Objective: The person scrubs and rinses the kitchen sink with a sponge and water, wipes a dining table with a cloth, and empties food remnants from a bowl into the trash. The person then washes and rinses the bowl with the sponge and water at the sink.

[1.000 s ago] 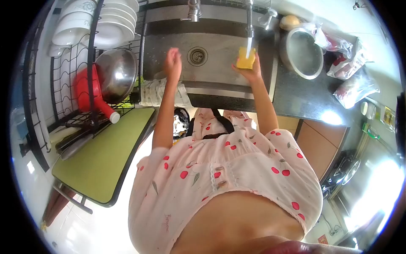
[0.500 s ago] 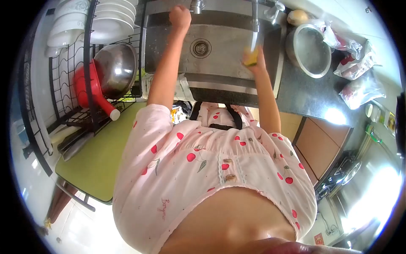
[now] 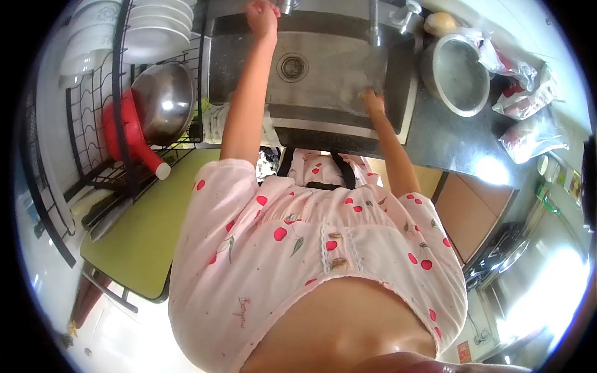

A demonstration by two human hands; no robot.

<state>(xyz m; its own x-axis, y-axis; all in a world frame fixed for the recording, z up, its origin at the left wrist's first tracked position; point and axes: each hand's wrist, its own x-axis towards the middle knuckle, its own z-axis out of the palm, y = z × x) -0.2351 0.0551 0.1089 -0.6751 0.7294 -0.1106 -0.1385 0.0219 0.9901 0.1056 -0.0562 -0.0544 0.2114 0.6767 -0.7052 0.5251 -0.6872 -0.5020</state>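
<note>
My right hand [image 3: 374, 103] is low inside the right part of the steel sink [image 3: 329, 102], fingers closed. A small yellow bit of a sponge [image 3: 363, 95] shows at its fingertips; the rest is hidden by the hand. At the back left of the sink, my left hand [image 3: 263, 17] has its fingers curled, right beside a metal fitting [image 3: 286, 6]. Whether anything is in those fingers cannot be made out. The tap spout [image 3: 374, 28] reaches over the sink, with a metal tap handle [image 3: 407, 12] to its right. A round drain [image 3: 292, 67] lies between my hands.
On the right counter [image 3: 444, 140] stand a metal pot [image 3: 459, 76] and several plastic bags [image 3: 533, 133]. The left rack holds white bowls [image 3: 155, 40], a steel basin [image 3: 165, 96] and a red ladle-like scoop [image 3: 127, 130]. A green table [image 3: 134, 242] is below it.
My right hand has moved down, toward me, and lower into the sink with the sponge. The bright water stream under the spout no longer shows. My left hand has shifted slightly upward in view.
</note>
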